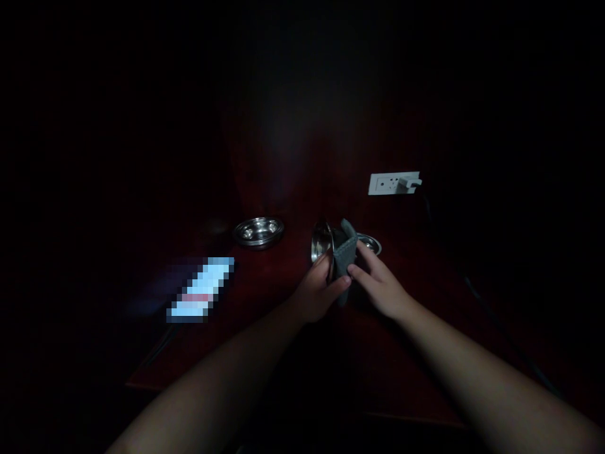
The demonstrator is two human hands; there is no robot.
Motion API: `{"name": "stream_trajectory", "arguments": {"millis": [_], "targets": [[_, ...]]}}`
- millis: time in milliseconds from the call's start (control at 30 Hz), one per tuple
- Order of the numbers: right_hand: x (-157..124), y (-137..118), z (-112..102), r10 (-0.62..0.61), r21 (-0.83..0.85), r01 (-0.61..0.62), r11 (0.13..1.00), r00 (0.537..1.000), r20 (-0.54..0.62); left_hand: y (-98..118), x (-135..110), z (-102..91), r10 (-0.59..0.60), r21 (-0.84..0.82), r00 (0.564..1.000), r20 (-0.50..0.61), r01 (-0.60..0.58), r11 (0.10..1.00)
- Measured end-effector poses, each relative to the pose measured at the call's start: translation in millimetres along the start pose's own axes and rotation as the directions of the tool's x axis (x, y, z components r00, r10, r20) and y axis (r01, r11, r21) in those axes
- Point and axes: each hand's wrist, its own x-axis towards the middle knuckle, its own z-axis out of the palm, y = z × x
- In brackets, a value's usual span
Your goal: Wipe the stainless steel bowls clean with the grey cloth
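In dim light my left hand [317, 291] grips a small steel bowl [321, 241] tilted on its edge above the dark red table [283, 296]. A grey cloth [345, 252] is folded over the bowl's rim. My right hand [380, 284] pinches that cloth against the bowl with thumb and fingers. Just behind the right hand, another steel bowl [370, 242] rests on the table, partly hidden.
A third steel bowl [258, 231] sits on the table to the left. A lit, blurred phone screen [201, 290] lies further left. A white wall socket with a plug [394, 183] is at the back right, its cable running down the right side.
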Motion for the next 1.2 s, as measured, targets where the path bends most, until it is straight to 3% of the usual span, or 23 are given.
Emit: {"name": "stream_trajectory", "arguments": {"millis": [233,433,667,933,1033,1200], "targets": [[1,7,-1,0.036,-0.206,-0.034,0.978,0.999,0.004,0,-1,3.7,0.007,-0.103,1.0,0.029,-0.004,0.995],[2,7,-3,-0.008,-0.339,0.016,0.941,1.0,0.027,-7,-3,4.9,-0.058,-0.22,0.998,0.031,0.063,0.973],[3,11,-6,-0.061,-0.378,0.067,0.923,0.998,0.028,-4,-2,4.4,-0.036,-0.195,0.998,0.057,0.047,0.98],[2,16,-7,-0.102,-0.411,0.107,0.905,0.994,0.034,-7,-2,6.6,-0.094,-0.193,0.995,-0.013,0.09,0.977],[2,15,-8,-0.169,-0.468,0.194,0.862,0.981,0.095,-8,-1,6.0,-0.136,-0.236,0.989,-0.053,0.12,0.964],[0,10,-8,-0.25,-0.605,0.339,0.72,0.941,0.229,-8,0,5.9,-0.173,-0.288,0.979,-0.105,0.136,0.948]]}}
